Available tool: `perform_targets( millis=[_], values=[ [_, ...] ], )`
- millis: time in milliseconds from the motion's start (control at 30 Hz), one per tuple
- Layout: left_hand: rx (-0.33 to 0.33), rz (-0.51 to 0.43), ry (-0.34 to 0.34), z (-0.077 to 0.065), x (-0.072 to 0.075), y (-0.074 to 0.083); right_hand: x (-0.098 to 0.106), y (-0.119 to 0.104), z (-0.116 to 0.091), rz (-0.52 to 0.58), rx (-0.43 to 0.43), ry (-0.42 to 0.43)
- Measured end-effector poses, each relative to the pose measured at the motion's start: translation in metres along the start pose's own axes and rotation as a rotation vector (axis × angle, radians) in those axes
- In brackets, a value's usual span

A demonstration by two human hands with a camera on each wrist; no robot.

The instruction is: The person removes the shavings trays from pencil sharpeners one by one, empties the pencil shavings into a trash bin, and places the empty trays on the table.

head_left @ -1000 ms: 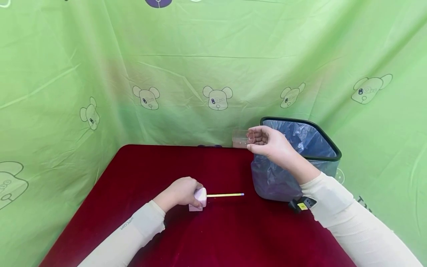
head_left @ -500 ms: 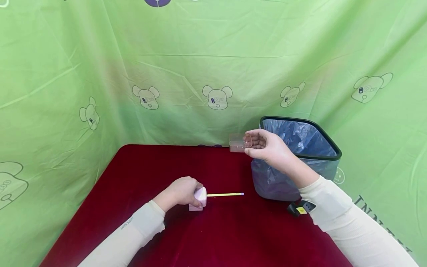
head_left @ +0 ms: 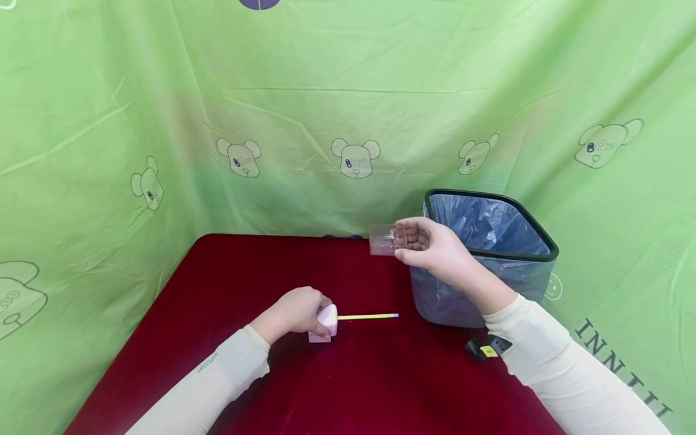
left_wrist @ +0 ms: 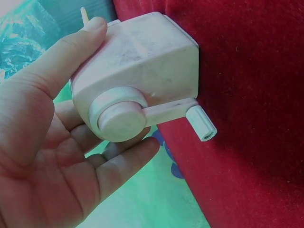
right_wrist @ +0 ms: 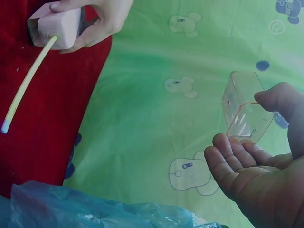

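Observation:
A pale pink crank pencil sharpener [left_wrist: 156,61] stands on the red table, gripped by my left hand [head_left: 299,311] between thumb and fingers. Its crank handle [left_wrist: 202,123] shows in the left wrist view. From its front a yellow pencil [head_left: 367,316] sticks out toward the right, its blue-tipped end in the air or near the cloth; I cannot tell which. My right hand [head_left: 435,248] pinches a small clear plastic box [right_wrist: 247,107], likely the shavings drawer, between thumb and fingertips. That box is held up in front of the bin, over the table's back edge, and looks empty.
A bin [head_left: 481,293] with a black rim and a bluish bag liner stands at the right of the red-covered table [head_left: 244,266]. Tiny specks lie on the cloth near the pencil. Green printed curtain [head_left: 293,109] hangs behind and at both sides.
My right hand has moved a little left and down, away from the bin's opening, carrying the clear box. The left hand, sharpener and pencil have stayed in place.

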State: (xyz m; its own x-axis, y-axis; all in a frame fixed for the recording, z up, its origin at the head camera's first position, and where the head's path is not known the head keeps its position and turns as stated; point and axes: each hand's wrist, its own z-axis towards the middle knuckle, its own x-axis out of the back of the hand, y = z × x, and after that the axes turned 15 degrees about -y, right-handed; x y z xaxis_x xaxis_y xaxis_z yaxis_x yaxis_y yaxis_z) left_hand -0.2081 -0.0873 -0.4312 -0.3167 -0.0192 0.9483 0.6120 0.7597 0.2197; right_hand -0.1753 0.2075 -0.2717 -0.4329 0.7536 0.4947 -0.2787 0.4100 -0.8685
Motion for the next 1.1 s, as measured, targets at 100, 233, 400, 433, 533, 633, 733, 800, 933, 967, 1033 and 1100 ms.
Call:
perform_targets(
  millis=[100, 233, 400, 433, 533, 633, 733, 800, 933, 967, 1033, 1100],
  values=[
    [0.000, 0.001, 0.001, 0.000, 0.000, 0.000, -0.003, 0.002, -0.001, 0.011, 0.003, -0.004],
    [0.005, 0.000, -0.005, -0.001, 0.001, 0.000, -0.006, 0.004, -0.002, 0.018, 0.007, -0.010],
    [0.002, -0.001, -0.002, -0.002, 0.002, 0.001, -0.010, 0.007, -0.002, 0.032, 0.017, -0.014],
    [0.002, -0.001, -0.002, -0.002, 0.002, 0.002, -0.011, 0.007, -0.002, 0.032, 0.017, -0.014],
    [0.007, -0.001, -0.004, -0.003, 0.002, 0.002, -0.014, 0.008, -0.004, 0.025, 0.011, -0.013],
    [0.022, 0.002, -0.011, -0.002, 0.001, 0.002, -0.017, 0.009, -0.004, 0.023, 0.012, -0.013],
    [0.023, 0.002, -0.009, -0.001, 0.000, 0.002, -0.019, 0.012, -0.005, 0.022, 0.017, -0.008],
    [0.023, 0.001, -0.009, -0.001, 0.000, 0.002, -0.020, 0.013, -0.005, 0.017, 0.017, -0.005],
    [0.026, 0.001, -0.009, 0.000, 0.000, 0.001, -0.022, 0.016, -0.006, 0.008, 0.020, -0.003],
    [0.027, 0.001, -0.010, 0.000, -0.001, 0.001, -0.023, 0.017, -0.007, 0.009, 0.022, -0.004],
    [0.030, 0.000, -0.010, 0.000, -0.001, 0.001, -0.024, 0.018, -0.007, 0.014, 0.023, -0.006],
    [0.031, 0.002, -0.009, 0.000, -0.001, 0.001, -0.025, 0.020, -0.008, 0.018, 0.021, -0.008]
  ],
)
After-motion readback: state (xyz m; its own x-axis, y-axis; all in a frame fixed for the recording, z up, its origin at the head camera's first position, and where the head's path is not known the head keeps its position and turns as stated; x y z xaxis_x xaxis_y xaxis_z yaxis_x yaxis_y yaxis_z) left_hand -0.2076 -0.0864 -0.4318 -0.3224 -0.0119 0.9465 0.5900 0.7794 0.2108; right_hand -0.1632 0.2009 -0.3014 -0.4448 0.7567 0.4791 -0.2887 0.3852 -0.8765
